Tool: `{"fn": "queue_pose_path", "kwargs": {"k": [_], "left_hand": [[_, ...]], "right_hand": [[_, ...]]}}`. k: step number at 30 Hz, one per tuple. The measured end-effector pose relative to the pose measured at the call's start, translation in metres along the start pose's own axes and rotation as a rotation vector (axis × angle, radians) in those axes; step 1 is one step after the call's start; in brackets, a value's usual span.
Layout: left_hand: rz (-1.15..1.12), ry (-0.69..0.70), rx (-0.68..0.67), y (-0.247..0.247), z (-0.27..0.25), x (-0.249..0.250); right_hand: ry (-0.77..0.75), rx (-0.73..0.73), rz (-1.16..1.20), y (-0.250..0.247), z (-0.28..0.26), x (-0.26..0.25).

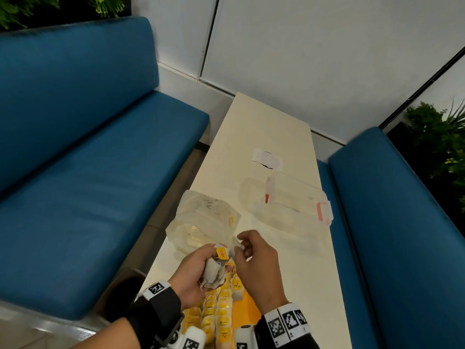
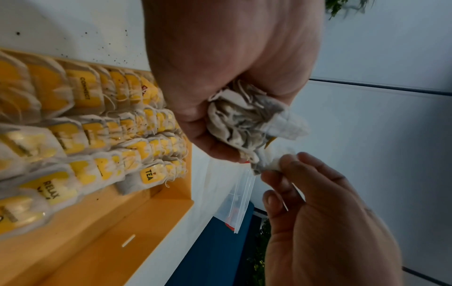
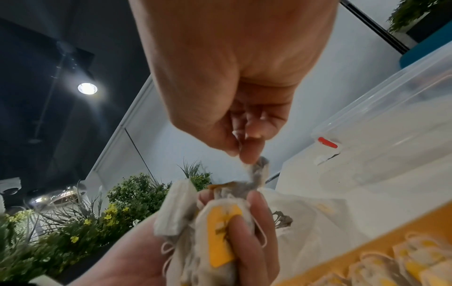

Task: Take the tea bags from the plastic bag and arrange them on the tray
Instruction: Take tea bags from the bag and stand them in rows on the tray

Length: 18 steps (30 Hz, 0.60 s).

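My left hand (image 1: 193, 270) clutches a bunch of tea bags (image 1: 214, 273) just above the tray (image 2: 102, 230), while my right hand (image 1: 254, 258), directly beside it, pinches 1 bag's corner (image 3: 259, 168), ready to pull it away.

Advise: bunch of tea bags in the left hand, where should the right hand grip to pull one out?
Grip the paper corner sticking out of the bunch of tea bags, where the right hand pinches now, coming from the fingertip side of the left hand. That end is free; the rest is wrapped by fingers, and strings look tangled, so pull gently.
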<state>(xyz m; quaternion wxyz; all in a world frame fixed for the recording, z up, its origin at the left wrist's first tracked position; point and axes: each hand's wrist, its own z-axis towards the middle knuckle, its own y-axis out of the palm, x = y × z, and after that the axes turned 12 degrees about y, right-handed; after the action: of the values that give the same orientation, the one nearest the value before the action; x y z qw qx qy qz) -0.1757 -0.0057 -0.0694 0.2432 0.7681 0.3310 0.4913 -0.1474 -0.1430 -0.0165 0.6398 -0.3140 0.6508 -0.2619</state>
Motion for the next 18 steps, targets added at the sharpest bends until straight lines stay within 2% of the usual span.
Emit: {"fn": "queue_pose_path", "kwargs": {"k": [3, 9, 13, 18], "left_hand": [[0.046, 0.024, 0.035, 0.000, 0.001, 0.000], [0.089, 0.094, 0.100, 0.004, 0.002, 0.002], [0.134, 0.124, 0.090, 0.008, 0.000, 0.003], [0.189, 0.124, 0.083, 0.009, -0.003, 0.003]], "right_hand": [[-0.027, -0.056, 0.016, 0.007, -0.003, 0.001], [-0.109, -0.068, -0.032, 0.014, -0.003, 0.006], [-0.074, -0.126, 0.001, 0.011, -0.002, 0.004], [-0.073, -0.094, -0.004, 0.010, 0.002, 0.008]]}}
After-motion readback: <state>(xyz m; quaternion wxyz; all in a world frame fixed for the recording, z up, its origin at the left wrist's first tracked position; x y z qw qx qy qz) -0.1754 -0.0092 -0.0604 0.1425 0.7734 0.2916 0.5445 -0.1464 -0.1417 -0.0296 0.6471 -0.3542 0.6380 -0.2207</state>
